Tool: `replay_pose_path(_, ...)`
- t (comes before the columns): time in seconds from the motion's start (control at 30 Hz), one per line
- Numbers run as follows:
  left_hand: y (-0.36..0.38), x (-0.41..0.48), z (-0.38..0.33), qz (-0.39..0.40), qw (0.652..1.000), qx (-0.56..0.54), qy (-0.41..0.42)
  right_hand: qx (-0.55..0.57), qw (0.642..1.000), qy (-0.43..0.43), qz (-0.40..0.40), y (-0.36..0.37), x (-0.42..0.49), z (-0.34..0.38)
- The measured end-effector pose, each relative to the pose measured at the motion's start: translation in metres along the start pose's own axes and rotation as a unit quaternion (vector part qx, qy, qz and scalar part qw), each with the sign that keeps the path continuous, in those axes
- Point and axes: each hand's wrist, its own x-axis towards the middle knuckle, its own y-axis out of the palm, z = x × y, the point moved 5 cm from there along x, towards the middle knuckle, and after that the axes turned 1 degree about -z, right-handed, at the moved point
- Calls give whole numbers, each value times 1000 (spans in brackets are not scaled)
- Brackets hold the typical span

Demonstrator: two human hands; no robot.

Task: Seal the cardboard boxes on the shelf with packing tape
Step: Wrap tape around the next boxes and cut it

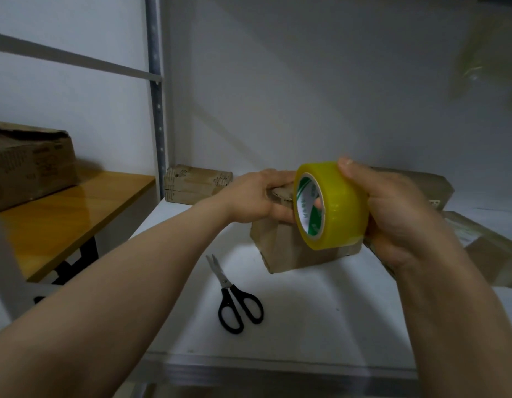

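A small cardboard box (286, 248) stands on the white shelf (320, 311) in the middle of the view. My left hand (257, 196) grips its upper left edge, fingers curled over the flap. My right hand (398, 214) holds a roll of yellow packing tape (332, 205) against the box's top right, thumb on the roll's outer face and a fingertip inside the core. The box's top is mostly hidden behind the roll and both hands.
Black-handled scissors (234, 297) lie on the shelf in front of the box. Another small box (194, 183) sits at the back left, more boxes (484, 242) at the right. A large box (28, 165) rests on a wooden table (65, 214) beyond the shelf post (157, 110).
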Motion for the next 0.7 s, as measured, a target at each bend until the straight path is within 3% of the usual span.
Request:
replay_pose_path(0.3,6,5,-1,17,994,112,6,-3,999,46,16,-9,-7,-33)
replay_pose_path(0.57,13,0,-5,-5,995,101,23,10,997,80,-21,-10,-8,-54)
replay_pose_path(0.7,15,6,0,18,993,110,31,-25,998,63,4,0,-6,-53)
